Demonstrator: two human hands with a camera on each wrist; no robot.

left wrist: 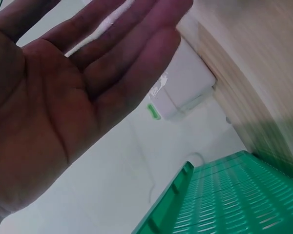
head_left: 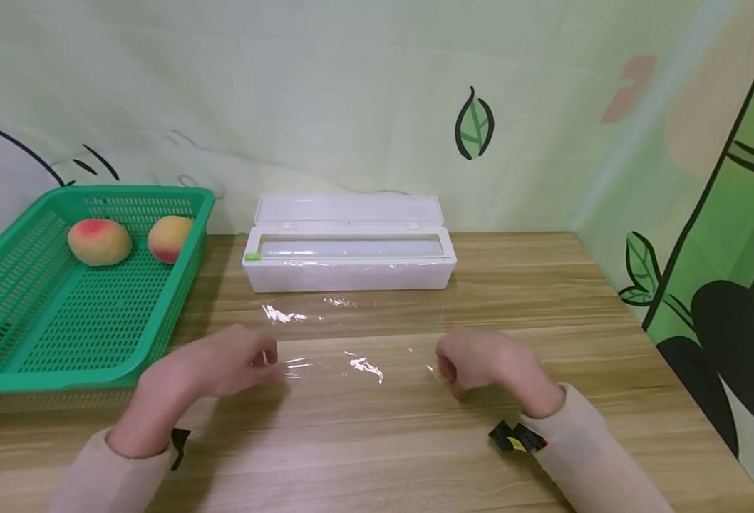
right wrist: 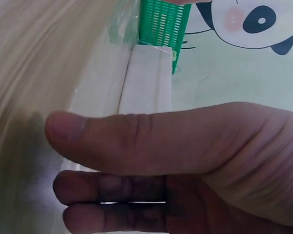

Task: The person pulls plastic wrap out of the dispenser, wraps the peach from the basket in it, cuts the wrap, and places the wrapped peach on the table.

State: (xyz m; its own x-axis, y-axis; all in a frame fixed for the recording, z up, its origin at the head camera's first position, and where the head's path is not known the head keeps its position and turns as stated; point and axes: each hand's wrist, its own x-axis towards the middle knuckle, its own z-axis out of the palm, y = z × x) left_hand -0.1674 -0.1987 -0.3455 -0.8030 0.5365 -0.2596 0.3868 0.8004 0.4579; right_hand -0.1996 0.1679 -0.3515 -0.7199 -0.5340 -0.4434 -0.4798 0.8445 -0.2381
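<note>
A sheet of clear plastic wrap (head_left: 364, 367) stretches toward me from a white wrap dispenser (head_left: 351, 276), over the wooden table. The dispenser's lid (head_left: 350, 209) stands raised at the back, and a roll (head_left: 351, 248) shows inside. My left hand (head_left: 223, 360) pinches the sheet's left side, where creases run out from the fingertips. On the right side my right hand (head_left: 489, 360) pinches the sheet between thumb and fingers. The left wrist view shows the left palm (left wrist: 44, 112) with long fingers; their tips are out of frame. In the right wrist view the thumb (right wrist: 122, 141) lies above two fingers.
To the left stands a green basket (head_left: 178, 285) holding two peaches, one peach (head_left: 100, 242) left of the other peach (head_left: 167, 239). A green slider (head_left: 252, 256) sits at the dispenser's left end. Behind the table (head_left: 531, 285) hangs a printed backdrop (head_left: 351, 92).
</note>
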